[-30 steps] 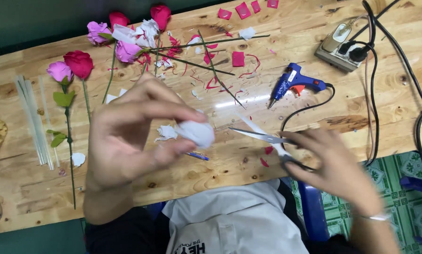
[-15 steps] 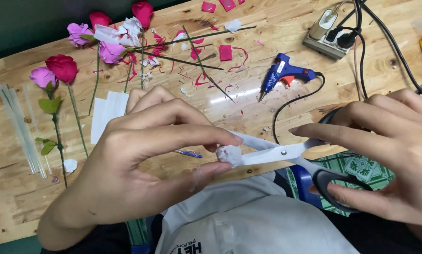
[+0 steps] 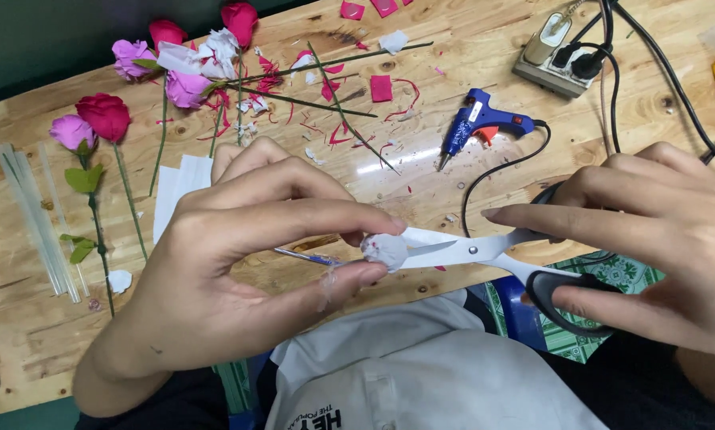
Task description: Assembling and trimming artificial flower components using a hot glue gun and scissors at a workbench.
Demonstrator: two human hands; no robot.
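White paper bud, pinched above the bench edge in the closed grip of the left hand, met by black-handled scissors clasped in the right hand; blue glue gun lying beyond.

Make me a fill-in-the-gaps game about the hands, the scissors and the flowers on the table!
1. The right hand holds a pair of ____ with black handles.
2. The left hand pinches a small ____ paper bud between thumb and fingers.
3. The glue gun on the wooden table is ____ in colour.
4. The red rose lies next to a ____ rose.

Missing words: scissors; white; blue; pink
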